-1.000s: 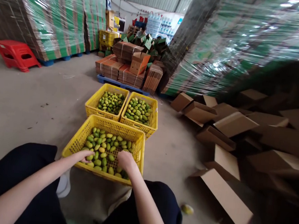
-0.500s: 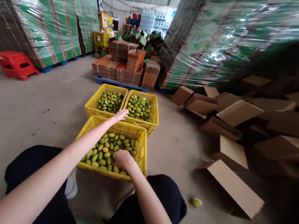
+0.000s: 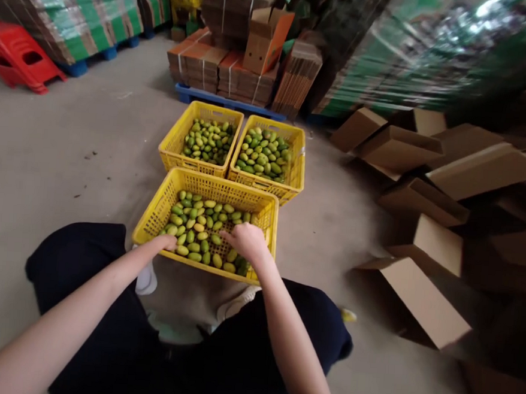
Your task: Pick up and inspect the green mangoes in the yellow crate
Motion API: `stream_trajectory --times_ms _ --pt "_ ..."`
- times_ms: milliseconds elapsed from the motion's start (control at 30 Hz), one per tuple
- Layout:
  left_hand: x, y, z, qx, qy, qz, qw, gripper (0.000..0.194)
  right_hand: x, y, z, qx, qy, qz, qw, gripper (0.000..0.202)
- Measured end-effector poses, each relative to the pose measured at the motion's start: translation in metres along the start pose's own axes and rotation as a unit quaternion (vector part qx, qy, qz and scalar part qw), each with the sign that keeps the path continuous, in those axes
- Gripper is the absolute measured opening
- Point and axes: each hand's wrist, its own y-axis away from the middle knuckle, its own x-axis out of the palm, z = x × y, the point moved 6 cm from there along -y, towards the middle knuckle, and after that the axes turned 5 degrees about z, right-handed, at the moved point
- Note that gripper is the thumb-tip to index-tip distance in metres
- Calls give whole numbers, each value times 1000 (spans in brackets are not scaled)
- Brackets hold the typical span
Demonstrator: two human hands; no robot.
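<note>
Inside the nearest yellow crate [image 3: 207,184], green and yellow mangoes [image 3: 200,227] lie in a loose layer, with bare crate floor showing toward the right. My left hand [image 3: 165,242] reaches over the crate's left front corner, beside the mangoes there. Its fingers are bent together; what they hold, if anything, is hidden. Over the right half of the same crate is my right hand [image 3: 247,241], back upward, thumb pointing left and the other fingers curled under. Whatever is beneath those fingers cannot be seen.
Behind stand a left yellow crate [image 3: 171,148] and a right yellow crate [image 3: 298,163], both holding mangoes. Flattened cartons [image 3: 195,60] are stacked on a blue pallet [image 3: 233,103]. Empty cardboard boxes [image 3: 426,304] lie right; a red stool [image 3: 23,54] stands left. One mango [image 3: 348,315] is on the floor.
My left hand has come back from the right rear crate to the near crate's left side. My right hand has shifted slightly right and up in view. The view has tilted downward.
</note>
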Motion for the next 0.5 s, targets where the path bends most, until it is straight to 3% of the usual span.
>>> stream_trajectory --times_ms 100,200,367,500 --pt "0 -20 15 -49 15 9 999 13 -11 -3 -16 66 -22 -45 997 56" --pt "-1 -39 21 -72 43 -17 996 12 -14 -7 -20 96 -32 -58 993 51" --pt "-10 -60 33 -81 105 -93 987 21 -16 -16 -19 102 -51 -59 992 49" --pt "-11 -69 49 -99 150 -104 978 25 -20 -22 -25 103 -64 -51 991 55"
